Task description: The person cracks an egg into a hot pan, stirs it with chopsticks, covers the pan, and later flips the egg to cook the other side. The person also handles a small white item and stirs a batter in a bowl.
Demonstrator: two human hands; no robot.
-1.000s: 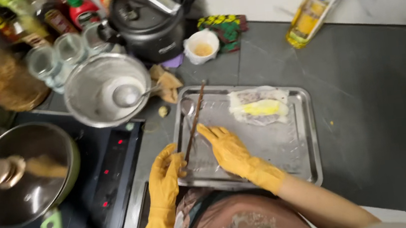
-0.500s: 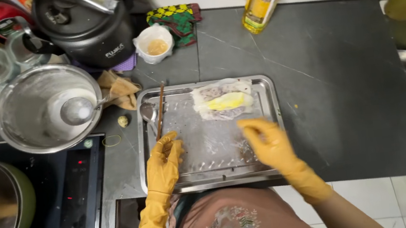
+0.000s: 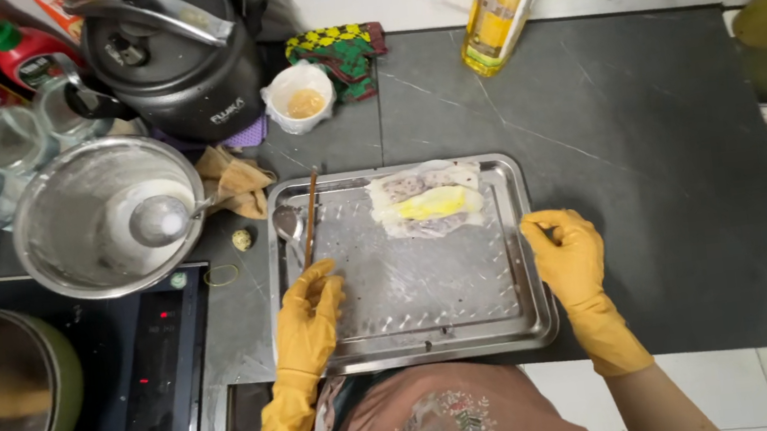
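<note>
On the dark stone desk (image 3: pixel 645 169), the yellow-gloved left hand (image 3: pixel 308 314) rests flat, fingers loosely spread and holding nothing, inside the shallow rectangular steel tray (image 3: pixel 415 336), by brown wooden chopsticks (image 3: pixel 309 216). The rolled white-and-yellow wrap (image 3: pixel 427 205) lies at the tray's far side. The yellow-gloved right hand (image 3: pixel 570 253) curls at the right rim, grip unclear.

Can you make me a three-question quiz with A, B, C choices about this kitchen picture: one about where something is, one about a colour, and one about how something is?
1. Where does the rolled food lie?
A. at the far end of the metal tray
B. in the steel bowl
C. on the stove

2. What colour are the gloves?
A. blue
B. yellow
C. white

3. How is the right hand?
A. holding the oil bottle
B. inside the bowl
C. resting at the tray's right rim, holding nothing

Answers: 1 A, the roll sits at the tray's far end. 2 B, both gloves are yellow. 3 C, the hand rests at the rim with nothing in it.
</note>
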